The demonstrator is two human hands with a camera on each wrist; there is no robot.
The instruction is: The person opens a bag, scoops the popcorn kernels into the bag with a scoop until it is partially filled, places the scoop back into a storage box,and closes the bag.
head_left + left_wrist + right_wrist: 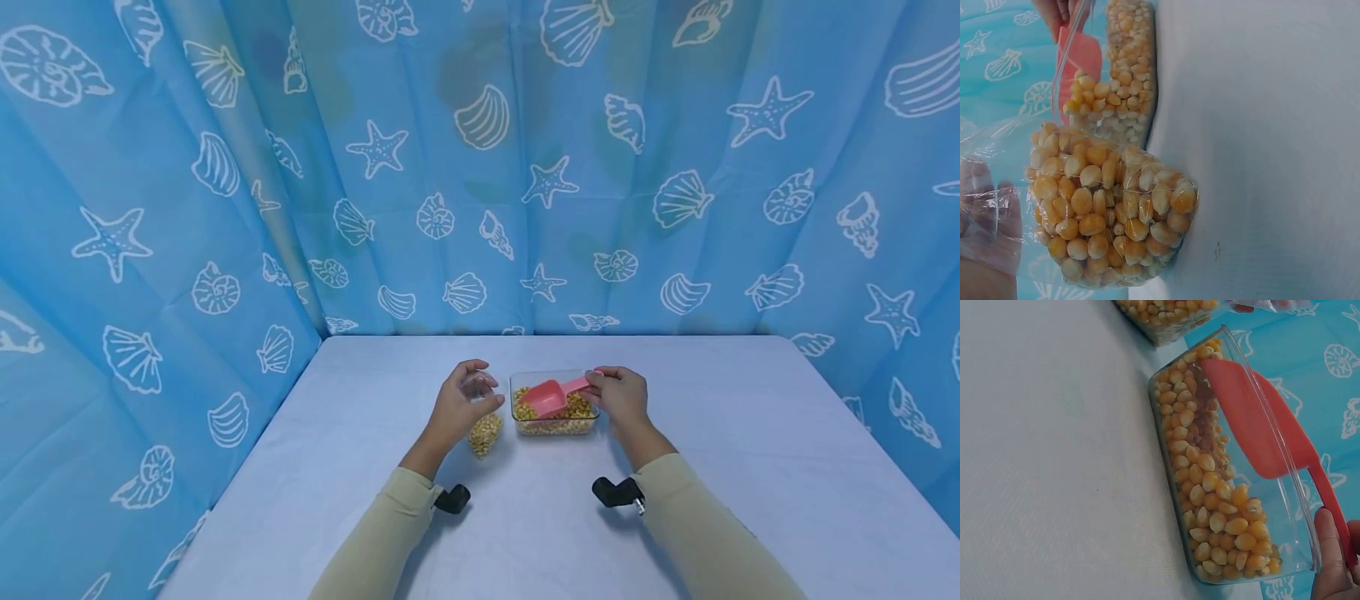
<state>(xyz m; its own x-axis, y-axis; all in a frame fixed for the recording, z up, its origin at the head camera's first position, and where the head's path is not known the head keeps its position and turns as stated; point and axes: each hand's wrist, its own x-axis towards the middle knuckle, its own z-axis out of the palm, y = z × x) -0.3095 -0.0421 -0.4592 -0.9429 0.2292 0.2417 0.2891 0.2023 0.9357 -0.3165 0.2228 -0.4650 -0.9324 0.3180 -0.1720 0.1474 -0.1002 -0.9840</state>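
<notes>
My left hand (459, 404) holds the upper part of a clear plastic bag (1110, 209), its fingers curved around the loose film. Corn kernels fill the bag's lower part, which hangs at the table beside a clear rectangular container (1296, 540). Inside that container lies a layer of yellow corn kernels (1216, 519). My right hand (621, 398) pinches the handle of a pink scoop (550, 398) at the container's right side. The scoop's bowl dips inside the rim, over the kernels, tilted down to the left.
A white cloth covers the table (555, 517). Behind it and along the sides hangs a blue curtain (420, 275) with white shell and starfish prints. A black wrist mount (453, 499) sits under the left sleeve, and another black mount (615, 492) by the right.
</notes>
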